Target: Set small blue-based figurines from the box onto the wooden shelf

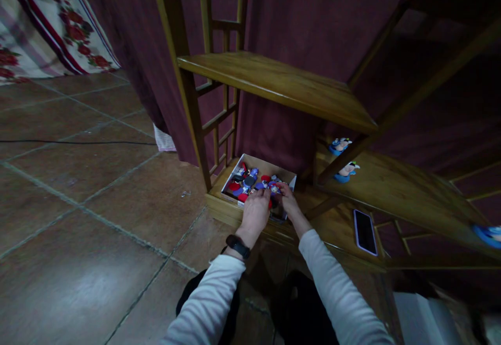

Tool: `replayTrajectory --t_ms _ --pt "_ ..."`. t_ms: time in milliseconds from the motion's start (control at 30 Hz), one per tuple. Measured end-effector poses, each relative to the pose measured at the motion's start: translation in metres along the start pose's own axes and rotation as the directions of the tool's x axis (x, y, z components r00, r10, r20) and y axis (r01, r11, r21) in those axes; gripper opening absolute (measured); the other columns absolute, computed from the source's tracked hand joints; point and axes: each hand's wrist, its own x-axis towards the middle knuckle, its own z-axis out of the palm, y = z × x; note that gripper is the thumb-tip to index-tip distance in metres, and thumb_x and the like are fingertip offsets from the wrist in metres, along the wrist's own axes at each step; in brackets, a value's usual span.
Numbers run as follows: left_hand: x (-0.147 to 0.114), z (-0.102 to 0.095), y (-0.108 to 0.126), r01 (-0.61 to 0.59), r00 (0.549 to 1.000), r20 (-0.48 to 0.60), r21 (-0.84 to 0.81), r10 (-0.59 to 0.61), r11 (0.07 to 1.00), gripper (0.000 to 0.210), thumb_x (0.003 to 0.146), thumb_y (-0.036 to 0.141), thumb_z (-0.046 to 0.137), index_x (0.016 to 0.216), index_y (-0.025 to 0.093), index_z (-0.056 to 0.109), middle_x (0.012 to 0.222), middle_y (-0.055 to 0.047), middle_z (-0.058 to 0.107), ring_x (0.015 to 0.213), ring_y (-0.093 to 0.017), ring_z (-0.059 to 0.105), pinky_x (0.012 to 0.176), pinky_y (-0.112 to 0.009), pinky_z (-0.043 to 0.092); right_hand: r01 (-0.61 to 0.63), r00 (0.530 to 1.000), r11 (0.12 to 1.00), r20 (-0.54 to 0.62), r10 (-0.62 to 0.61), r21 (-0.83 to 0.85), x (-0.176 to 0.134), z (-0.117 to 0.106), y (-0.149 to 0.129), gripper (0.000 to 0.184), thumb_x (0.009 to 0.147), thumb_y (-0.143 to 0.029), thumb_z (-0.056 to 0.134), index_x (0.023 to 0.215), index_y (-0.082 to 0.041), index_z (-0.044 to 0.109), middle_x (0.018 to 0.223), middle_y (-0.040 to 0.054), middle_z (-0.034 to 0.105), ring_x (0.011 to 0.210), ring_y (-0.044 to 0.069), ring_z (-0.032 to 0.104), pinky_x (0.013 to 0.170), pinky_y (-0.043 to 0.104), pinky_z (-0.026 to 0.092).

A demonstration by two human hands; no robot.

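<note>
A shallow cardboard box (pixel 264 164) sits on the bottom board of a wooden shelf unit (pixel 282 81), filled with several small red and blue figurines (pixel 247 180). Both my hands reach into its near side. My left hand (pixel 256 213), with a black band on the wrist, lies over the figurines with fingers curled down; what it grips is hidden. My right hand (pixel 287 200) touches the figurines at the box's right end, its fingers also hidden among them.
Two small blue-based figurines (pixel 340 145) (pixel 346 171) stand on the middle shelf to the right. A phone (pixel 364 231) lies flat on the bottom board. Another blue object (pixel 488 234) is at the far right. Tiled floor spreads to the left, with a floral cloth (pixel 47 21) at the back.
</note>
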Motion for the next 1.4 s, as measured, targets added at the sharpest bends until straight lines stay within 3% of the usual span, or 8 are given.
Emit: replayTrajectory --t_ms 133,233,767,967,1067,1167,1233,1400 --pt "-0.007 0.006 0.018 -0.152 0.988 0.008 0.098 0.152 0.984 0.024 0.081 0.011 0.044 0.104 0.014 0.052 0.099 -0.012 0.058 0.095 -0.021 0.052 0.084 -0.035 0.037 -0.320 0.947 0.888 0.090 0.308 0.329 -0.050 -0.024 -0.004 0.040 0.059 -0.015 0.064 0.097 -0.026 0.059 0.077 -0.0036 0.065 0.064 0.013 0.058 0.063 0.027 0.049" --pt "-0.012 0.010 0.028 -0.221 0.975 0.027 0.130 0.219 0.967 0.018 0.082 0.013 0.044 0.098 0.013 0.053 0.096 -0.013 0.058 0.095 -0.022 0.052 0.082 -0.035 0.037 -0.391 0.919 0.823 0.124 0.375 0.411 -0.082 -0.034 -0.008 0.034 0.057 -0.014 0.068 0.089 -0.024 0.061 0.081 -0.0026 0.066 0.069 0.014 0.061 0.065 0.028 0.050" --pt "-0.034 0.017 0.060 -0.318 0.945 0.102 0.076 0.310 0.945 0.022 0.083 0.009 0.039 0.096 0.011 0.057 0.098 -0.015 0.059 0.099 -0.024 0.051 0.084 -0.037 0.035 -0.141 0.974 0.950 -0.133 0.184 0.279 -0.156 -0.068 -0.017 0.030 0.064 -0.031 0.069 0.091 -0.024 0.057 0.090 0.0002 0.060 0.081 0.015 0.059 0.074 0.035 0.052" --pt "-0.035 0.026 0.055 -0.007 0.986 0.157 -0.248 0.048 0.969 0.022 0.080 0.013 0.047 0.096 0.016 0.060 0.091 -0.011 0.064 0.091 -0.021 0.058 0.081 -0.032 0.040 -0.073 0.971 0.963 -0.204 0.129 0.260 -0.152 -0.065 -0.016 0.032 0.065 -0.033 0.068 0.093 -0.023 0.056 0.089 0.0003 0.059 0.079 0.014 0.058 0.072 0.033 0.052" --pt "-0.032 0.036 0.044 0.261 0.959 0.252 -0.606 -0.130 0.751 0.014 0.074 0.018 0.055 0.084 0.017 0.065 0.079 -0.007 0.066 0.078 -0.019 0.061 0.074 -0.030 0.044 -0.024 0.974 0.972 -0.213 0.075 0.233 -0.150 -0.060 -0.018 0.034 0.065 -0.033 0.068 0.094 -0.023 0.055 0.088 0.0001 0.058 0.079 0.014 0.057 0.069 0.032 0.052" --pt "-0.031 0.042 0.032 0.555 0.828 0.495 -0.794 -0.264 0.250 0.014 0.065 0.021 0.065 0.076 0.012 0.064 0.069 -0.006 0.065 0.060 -0.015 0.061 0.064 -0.029 0.048 0.028 0.978 0.981 -0.208 0.012 0.191 -0.143 -0.053 -0.020 0.034 0.065 -0.033 0.067 0.095 -0.022 0.053 0.086 0.0000 0.056 0.076 0.014 0.056 0.067 0.031 0.052" --pt "-0.031 0.043 0.027 0.606 0.769 0.574 -0.794 -0.281 0.039 0.020 0.059 0.019 0.069 0.076 0.011 0.063 0.068 -0.006 0.065 0.056 -0.013 0.060 0.062 -0.028 0.049 0.065 0.975 0.987 -0.221 -0.030 0.150 -0.137 -0.049 -0.020 0.034 0.065 -0.032 0.066 0.094 -0.021 0.052 0.086 0.0002 0.056 0.075 0.014 0.055 0.067 0.030 0.051" --pt "-0.030 0.040 0.026 0.642 0.711 0.648 -0.757 -0.271 -0.124 0.018 0.060 0.015 0.067 0.076 0.011 0.061 0.067 -0.007 0.067 0.060 -0.014 0.063 0.061 -0.027 0.051 0.124 0.958 0.992 -0.260 -0.118 0.009 -0.124 -0.043 -0.015 0.033 0.069 -0.030 0.061 0.098 -0.020 0.050 0.088 0.0014 0.057 0.078 0.014 0.055 0.073 0.029 0.047"
